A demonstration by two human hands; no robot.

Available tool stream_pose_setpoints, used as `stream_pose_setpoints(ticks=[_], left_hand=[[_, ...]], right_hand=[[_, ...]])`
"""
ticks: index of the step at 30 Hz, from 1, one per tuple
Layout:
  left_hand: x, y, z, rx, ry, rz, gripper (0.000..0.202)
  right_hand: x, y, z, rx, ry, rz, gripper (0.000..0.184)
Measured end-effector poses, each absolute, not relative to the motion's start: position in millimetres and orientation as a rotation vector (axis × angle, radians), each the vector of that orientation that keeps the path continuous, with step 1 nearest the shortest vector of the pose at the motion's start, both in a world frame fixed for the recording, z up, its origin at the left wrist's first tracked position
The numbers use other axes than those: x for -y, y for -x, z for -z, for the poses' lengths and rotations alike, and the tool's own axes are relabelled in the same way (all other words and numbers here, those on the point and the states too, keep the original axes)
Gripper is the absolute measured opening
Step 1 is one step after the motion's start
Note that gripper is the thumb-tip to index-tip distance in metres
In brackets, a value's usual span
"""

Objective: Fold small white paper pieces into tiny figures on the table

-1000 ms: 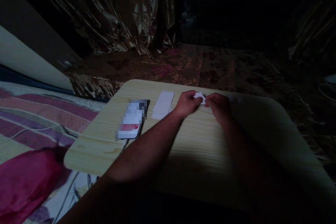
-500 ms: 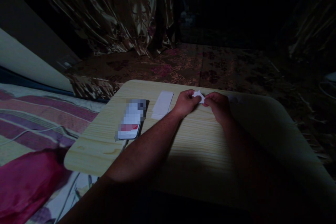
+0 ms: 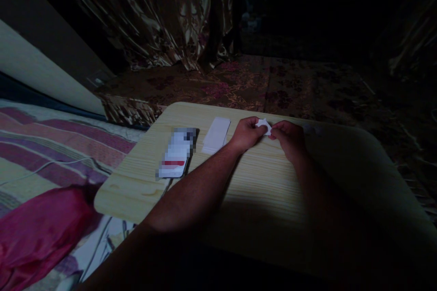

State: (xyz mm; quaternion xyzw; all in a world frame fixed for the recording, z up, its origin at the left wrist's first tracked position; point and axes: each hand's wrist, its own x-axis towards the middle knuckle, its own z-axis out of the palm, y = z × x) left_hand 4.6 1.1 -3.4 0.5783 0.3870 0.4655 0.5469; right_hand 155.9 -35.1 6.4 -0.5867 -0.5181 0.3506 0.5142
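Observation:
Between my two hands is a small folded piece of white paper (image 3: 264,124), held above the far part of the wooden table (image 3: 259,173). My left hand (image 3: 248,133) pinches its left side, with the thumb lying over it. At its right edge the fingertips of my right hand (image 3: 289,136) grip the paper. The fingers partly cover it, so its full shape is hidden. A stack of white paper strips (image 3: 217,133) lies flat on the table, left of my left hand.
A phone (image 3: 177,152) with a blurred-out screen lies left of the strips, a cable running from its lower end. Faint pale bits (image 3: 312,130) are on the dim right side. Left of the table are striped bedding (image 3: 61,138) and a magenta cloth (image 3: 48,232); curtains (image 3: 184,13) hang behind.
The whole view has shifted slightly, so everything appears a little further right. Both hands keep their grip on the folded paper, with hardly any change in its shape.

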Motion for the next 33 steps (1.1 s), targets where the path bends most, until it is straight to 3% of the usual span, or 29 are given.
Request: stream_pose_setpoints(ticks=[33], left_hand=[[-1.9, -5.0, 6.1, -0.951, -1.408, -1.102, 0.021]], right_hand=[[34.7, -151.2, -5.1, 1.241, 1.457, -0.747, 0.014]])
